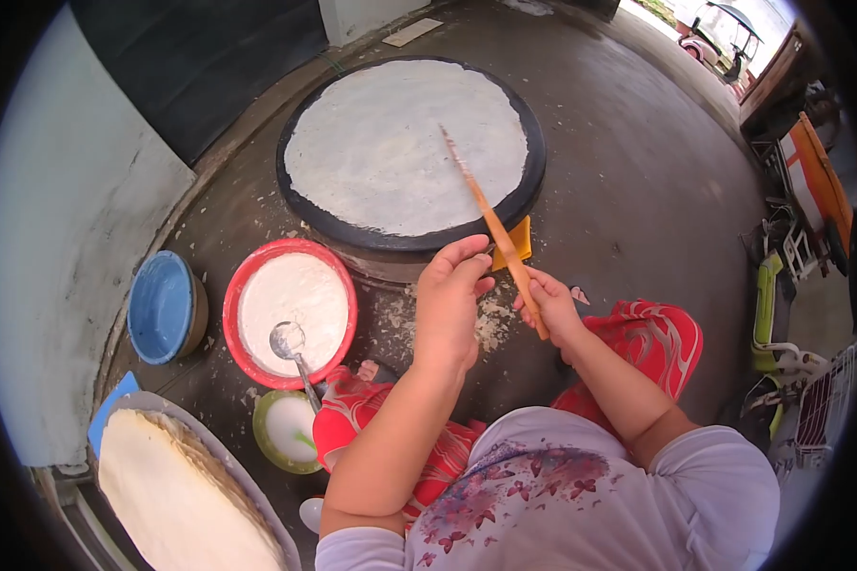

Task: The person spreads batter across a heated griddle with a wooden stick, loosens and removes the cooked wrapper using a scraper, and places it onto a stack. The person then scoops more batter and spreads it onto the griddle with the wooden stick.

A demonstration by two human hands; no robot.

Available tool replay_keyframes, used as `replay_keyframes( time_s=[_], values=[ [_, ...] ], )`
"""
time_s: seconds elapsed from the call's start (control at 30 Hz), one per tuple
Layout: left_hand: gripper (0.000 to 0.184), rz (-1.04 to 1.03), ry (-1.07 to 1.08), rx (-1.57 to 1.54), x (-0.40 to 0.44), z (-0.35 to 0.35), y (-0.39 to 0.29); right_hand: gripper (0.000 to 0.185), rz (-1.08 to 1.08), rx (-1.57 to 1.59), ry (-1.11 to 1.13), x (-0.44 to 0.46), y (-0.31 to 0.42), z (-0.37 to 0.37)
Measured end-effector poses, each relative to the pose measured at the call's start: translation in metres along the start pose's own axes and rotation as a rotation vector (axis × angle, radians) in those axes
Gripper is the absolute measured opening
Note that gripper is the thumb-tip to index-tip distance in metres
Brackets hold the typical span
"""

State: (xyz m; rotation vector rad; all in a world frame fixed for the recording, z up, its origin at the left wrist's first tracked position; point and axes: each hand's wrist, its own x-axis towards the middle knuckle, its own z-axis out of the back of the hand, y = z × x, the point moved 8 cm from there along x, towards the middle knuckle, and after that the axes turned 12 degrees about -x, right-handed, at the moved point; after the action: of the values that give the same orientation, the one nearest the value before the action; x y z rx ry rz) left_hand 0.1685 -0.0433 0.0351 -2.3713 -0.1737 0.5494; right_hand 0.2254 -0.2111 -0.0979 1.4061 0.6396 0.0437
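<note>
My right hand [554, 306] grips the lower end of a long, thin wooden spatula [490, 214]. Its whitish tip points up and away, over a wide sheet of pale batter [405, 143] spread on a round black griddle [535, 157]. In front of the griddle's near edge is my left hand [454, 295], loosely curled with fingers apart and nothing visible in it. It is close beside the spatula. Left of my hands stands a red basin [350, 309] of white batter, with a metal ladle [286, 341] resting in it.
A blue basin [160, 306] stands by the left wall. Near my knee is a green bowl [269, 447] of white liquid. A stack of thin round flatbreads [167, 485] lies at lower left. Something yellow [518, 246] sits under the griddle's near edge. Clutter lines the right side.
</note>
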Motion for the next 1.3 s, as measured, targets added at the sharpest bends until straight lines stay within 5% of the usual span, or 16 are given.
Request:
replay_keyframes(
  time_s=[0.3,0.37,0.4,0.47,0.57,0.7,0.87,1.0,1.07,1.13,1.2,1.3],
  values=[
    [0.025,0.006,-0.007,0.034,0.000,-0.001,0.007,0.037,-0.051,-0.092,-0.070,-0.023,-0.040,0.024],
    [0.025,0.011,-0.006,0.040,0.000,0.000,0.008,0.039,0.233,-0.644,-0.175,-0.021,-0.035,0.027],
    [0.025,0.013,-0.008,0.037,0.000,0.000,0.009,0.039,0.232,-0.642,-0.177,-0.025,-0.027,0.026],
    [0.025,0.016,-0.011,0.036,0.001,0.001,0.010,0.044,0.394,-1.500,-0.331,-0.038,0.015,0.013],
    [0.025,0.013,-0.016,0.044,0.001,0.002,0.012,0.045,0.265,-1.697,-0.441,-0.018,0.029,0.034],
    [0.024,0.045,-0.017,0.040,-0.003,0.002,0.014,0.047,0.212,-1.521,-0.432,-0.008,0.037,0.035],
    [0.024,0.051,0.001,0.009,-0.007,0.002,0.012,0.045,0.251,-0.488,0.156,-0.033,-0.031,-0.013],
    [0.025,0.035,-0.013,-0.038,-0.007,0.001,0.011,0.039,0.144,-0.557,0.310,-0.046,-0.024,-0.059],
    [0.026,0.049,0.024,-0.057,-0.007,-0.002,0.010,0.036,0.219,-0.684,0.341,-0.024,-0.037,-0.089],
    [0.026,0.023,0.009,-0.020,-0.005,-0.001,0.005,0.034,0.403,-0.494,0.334,-0.007,-0.033,-0.126],
    [0.026,-0.007,-0.005,-0.001,0.000,0.005,0.003,0.048,0.068,-0.634,0.538,0.006,-0.027,-0.173],
    [0.027,-0.042,-0.018,-0.036,0.003,0.009,-0.005,0.048,0.002,-0.567,0.516,0.051,-0.060,-0.214]
  ],
)
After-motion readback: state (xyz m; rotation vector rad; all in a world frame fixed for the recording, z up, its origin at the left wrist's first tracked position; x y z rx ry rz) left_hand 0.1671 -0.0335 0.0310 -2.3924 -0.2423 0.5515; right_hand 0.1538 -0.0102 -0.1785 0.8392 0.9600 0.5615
